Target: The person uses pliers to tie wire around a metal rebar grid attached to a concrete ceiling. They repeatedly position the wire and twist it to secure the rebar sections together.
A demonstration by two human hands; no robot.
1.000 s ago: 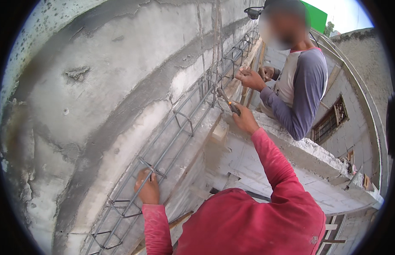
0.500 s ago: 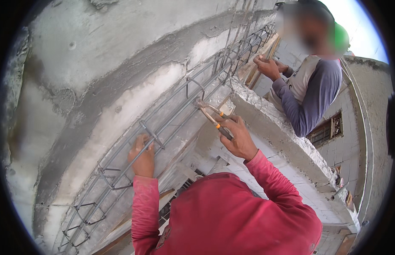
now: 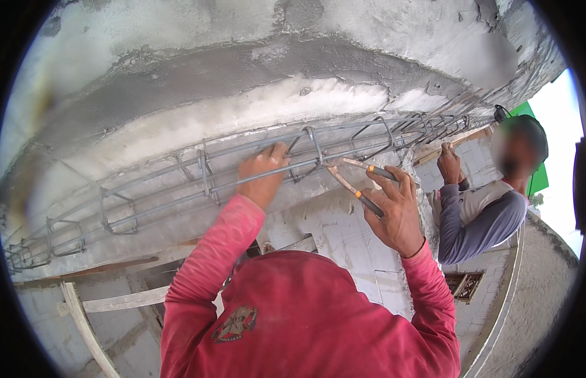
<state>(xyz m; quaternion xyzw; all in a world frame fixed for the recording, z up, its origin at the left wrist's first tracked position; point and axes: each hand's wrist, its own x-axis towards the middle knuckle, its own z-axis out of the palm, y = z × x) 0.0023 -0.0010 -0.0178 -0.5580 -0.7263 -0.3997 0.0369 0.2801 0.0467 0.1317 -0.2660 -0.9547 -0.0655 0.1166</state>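
A long steel rebar cage with square stirrups runs across the view along the wall. My left hand is on it, fingers curled at the bars between two stirrups; its fingertips are partly hidden. In my right hand is a pair of pincers with orange and black handles, spread apart. The pincers' jaws meet the cage where a stirrup crosses the lower front bar. Whether wire sits in the jaws is too small to tell.
Behind the cage rises a rough grey concrete wall with a pale band. At right, a co-worker in grey-purple sleeves stands close to the cage's far end. Wooden boards lie below left, and a barred window shows lower right.
My view has turned, so the cage now lies flatter across it. My left hand has moved along the cage, closer to the pincers. The pincers stay at the stirrup, handles spread wider.
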